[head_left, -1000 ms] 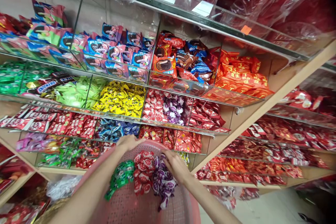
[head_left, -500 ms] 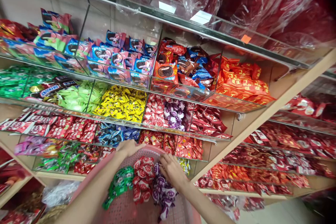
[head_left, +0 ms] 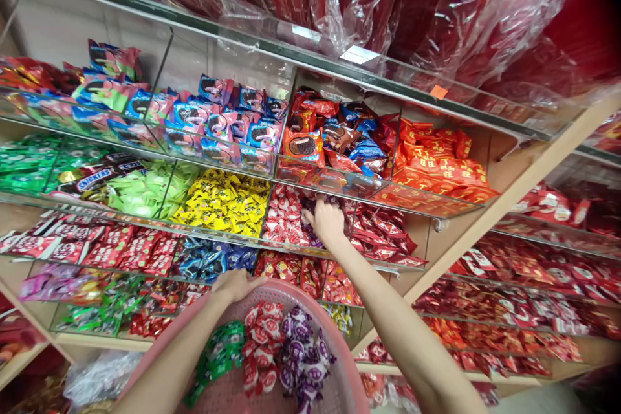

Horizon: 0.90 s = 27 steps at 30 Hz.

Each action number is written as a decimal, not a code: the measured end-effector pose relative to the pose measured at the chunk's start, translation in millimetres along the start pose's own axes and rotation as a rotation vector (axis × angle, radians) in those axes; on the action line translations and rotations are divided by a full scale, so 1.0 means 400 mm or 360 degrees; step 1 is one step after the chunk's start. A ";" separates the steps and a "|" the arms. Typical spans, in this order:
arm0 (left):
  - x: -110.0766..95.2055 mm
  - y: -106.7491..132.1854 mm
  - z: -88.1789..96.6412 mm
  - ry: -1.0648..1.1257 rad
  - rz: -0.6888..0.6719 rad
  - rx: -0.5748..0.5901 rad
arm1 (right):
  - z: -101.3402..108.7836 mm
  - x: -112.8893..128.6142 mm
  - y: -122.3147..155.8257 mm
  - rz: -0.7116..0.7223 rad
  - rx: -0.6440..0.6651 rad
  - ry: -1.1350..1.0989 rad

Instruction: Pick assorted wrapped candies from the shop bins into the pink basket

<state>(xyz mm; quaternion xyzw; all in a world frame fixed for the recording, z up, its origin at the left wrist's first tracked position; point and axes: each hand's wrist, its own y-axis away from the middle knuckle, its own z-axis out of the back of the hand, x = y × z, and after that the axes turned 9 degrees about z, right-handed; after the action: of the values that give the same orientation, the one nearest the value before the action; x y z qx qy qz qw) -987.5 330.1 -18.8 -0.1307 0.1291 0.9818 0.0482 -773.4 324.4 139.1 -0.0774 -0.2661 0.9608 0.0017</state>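
Note:
My left hand (head_left: 236, 286) is closed over the far rim of a pink plastic basket (head_left: 347, 343) with small holes in its wall. Inside it lie green-wrapped candies (head_left: 220, 352), red-and-white wrapped candies (head_left: 262, 343) and purple-wrapped candies (head_left: 303, 356), in separate groups. My right hand (head_left: 328, 221) is beyond the basket, in a shelf compartment of purple candies (head_left: 308, 220). Its fingers curl down among them, closed, with the fingertips hidden behind the knuckles. Red-and-white candies (head_left: 286, 215) lie left of this hand, and red packets (head_left: 381, 229) lie to its right.
A glass shelf edge (head_left: 334, 182) runs just above my right hand. Yellow candies (head_left: 223, 202) and cream-filled cookie packs (head_left: 262, 132) fill nearby compartments. A slanting wooden panel (head_left: 466, 226) divides this unit from the shelves of red packets (head_left: 524, 265) at right. Plastic-wrapped red goods (head_left: 339, 0) hang above.
My right hand has left the purple candies in the basket and reached up and forward to the shelf compartment. My left hand still holds the rim; the basket sits slightly lower in view.

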 end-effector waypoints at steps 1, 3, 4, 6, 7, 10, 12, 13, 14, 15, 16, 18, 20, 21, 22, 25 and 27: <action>0.001 -0.001 -0.001 -0.0003 -0.0003 0.0000 | -0.014 0.007 -0.012 -0.0022 0.0044 0.0036; 0.002 -0.005 -0.005 -0.0010 0.0000 -0.0002 | -0.038 0.019 -0.027 -0.0066 0.0090 0.0073; 0.003 -0.006 -0.006 -0.0014 0.0001 -0.0001 | -0.046 0.023 -0.031 -0.0087 0.0101 0.0080; 0.004 -0.009 -0.008 -0.0020 0.0001 0.0002 | -0.052 0.027 -0.035 -0.0115 0.0117 0.0082; 0.004 -0.009 -0.009 -0.0020 0.0000 0.0001 | -0.049 0.026 -0.034 -0.0117 0.0121 0.0078; 0.003 -0.010 -0.008 -0.0012 -0.0009 0.0011 | -0.025 0.020 -0.022 -0.0097 0.0124 0.0056; 0.002 -0.010 -0.006 -0.0006 -0.0011 0.0026 | 0.001 0.013 -0.004 -0.0089 0.0132 0.0040; 0.001 -0.010 -0.004 -0.0007 -0.0014 0.0035 | 0.015 0.008 0.009 -0.0088 0.0130 0.0031; 0.001 -0.010 -0.003 -0.0013 -0.0015 0.0044 | 0.030 0.003 0.024 -0.0086 0.0119 0.0020; 0.000 -0.010 -0.002 -0.0021 -0.0017 0.0052 | 0.045 -0.003 0.041 -0.0084 0.0094 0.0001; -0.001 -0.010 -0.001 -0.0029 -0.0015 0.0061 | 0.060 -0.008 0.061 -0.0071 0.0059 -0.0034; -0.002 -0.009 0.000 -0.0046 0.0000 0.0064 | 0.086 -0.019 0.108 0.0015 -0.0041 -0.0173; -0.004 -0.009 0.000 -0.0057 0.0021 0.0059 | 0.101 -0.027 0.167 0.0165 -0.0153 -0.0383; -0.005 -0.008 0.000 -0.0058 0.0027 0.0058 | 0.102 -0.029 0.200 0.0252 -0.0197 -0.0498; -0.006 -0.007 0.000 -0.0057 0.0032 0.0058 | 0.097 -0.030 0.236 0.0330 -0.0220 -0.0608; -0.007 -0.004 0.001 -0.0035 0.0026 0.0057 | 0.051 -0.025 0.348 0.0438 -0.0114 -0.0866; -0.006 -0.002 0.002 -0.0029 0.0026 0.0051 | 0.002 -0.018 0.418 0.0404 0.0043 -0.0967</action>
<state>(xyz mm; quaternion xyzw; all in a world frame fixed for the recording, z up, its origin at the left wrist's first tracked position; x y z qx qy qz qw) -985.1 331.1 -17.6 -0.1198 0.1455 0.9811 0.0435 -760.1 180.2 55.4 0.1803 -0.2298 0.9359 -0.1967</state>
